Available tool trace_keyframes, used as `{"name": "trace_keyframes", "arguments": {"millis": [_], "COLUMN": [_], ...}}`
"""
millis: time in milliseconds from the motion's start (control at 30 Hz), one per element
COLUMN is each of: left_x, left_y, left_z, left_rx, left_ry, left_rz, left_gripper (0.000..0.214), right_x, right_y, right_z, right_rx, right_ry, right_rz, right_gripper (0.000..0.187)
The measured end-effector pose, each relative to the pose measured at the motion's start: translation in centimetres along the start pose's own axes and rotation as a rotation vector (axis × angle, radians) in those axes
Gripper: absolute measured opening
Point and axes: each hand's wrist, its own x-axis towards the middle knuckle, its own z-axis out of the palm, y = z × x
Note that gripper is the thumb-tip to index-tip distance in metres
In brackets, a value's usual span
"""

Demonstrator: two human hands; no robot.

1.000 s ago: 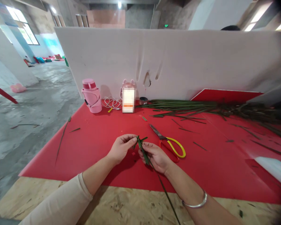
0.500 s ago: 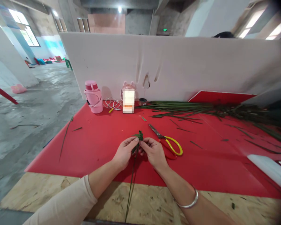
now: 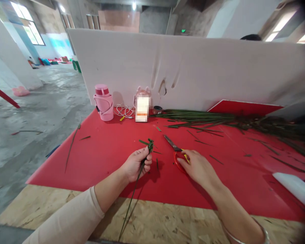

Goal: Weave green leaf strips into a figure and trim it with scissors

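Note:
My left hand (image 3: 139,162) is closed around a small woven piece of green leaf strips (image 3: 150,145), just above the red sheet. Its knotted top sticks out past my thumb, and a long thin stem (image 3: 130,206) trails down toward me. To the right, my right hand (image 3: 198,166) has its thumb and fingers on the handles of the scissors (image 3: 176,149), one red and one yellow. The scissors lie on the red sheet, blades pointing away to the upper left. Part of the yellow handle is hidden under my fingers.
A heap of long green leaves (image 3: 200,116) lies along the white board (image 3: 122,64). Near it stand a pink flask (image 3: 104,105), a white cable (image 3: 123,111), a phone (image 3: 142,110) against a pink holder and a small dark tin (image 3: 157,109). Leaf scraps dot the red sheet (image 3: 91,159).
My right hand has let go of the woven leaf piece and moved right onto the scissors' handles. My left hand keeps the piece, now tilted. The view has shifted slightly.

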Motion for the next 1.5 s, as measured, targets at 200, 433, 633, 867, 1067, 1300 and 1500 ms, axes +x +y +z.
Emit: {"name": "trace_keyframes", "arguments": {"millis": [200,433,633,867,1067,1300,1500], "left_x": [-0.3,-0.4,-0.2,-0.3,-0.5,-0.6,-0.6], "left_y": [0.0,0.0,-0.2,-0.4,-0.5,-0.6,-0.6], "left_z": [0.2,-0.1,-0.1,0.2,0.5,0.6,0.4], "left_rx": [0.017,0.025,0.123,0.289,0.329,0.36,0.43], "left_ry": [-0.049,-0.085,-0.021,0.056,0.051,0.05,0.028], "left_rz": [-0.072,-0.095,0.001,0.121,0.126,0.173,0.22], "left_gripper": [0.023,0.023,0.029,0.034,0.035,0.033,0.03], "right_x": [0.1,2.5,2.2,-2.3,-3.5,-3.6,-3.4], "right_y": [3.5,3.0,2.1,-1.4,-3.8,-5.5,-5.9], "right_z": [0.2,1.2,1.5,-1.3,-1.3,-0.9,-1.1], "right_rx": [-0.101,-0.084,0.174,0.272,0.068,-0.06,-0.096], "right_ry": [-0.178,-0.106,-0.064,0.184,0.258,0.279,0.299], "right_rz": [-0.042,0.052,0.086,-0.208,-0.341,-0.309,-0.276], "right_gripper": [0.038,0.058,0.055,0.034,0.047,0.046,0.046]}}
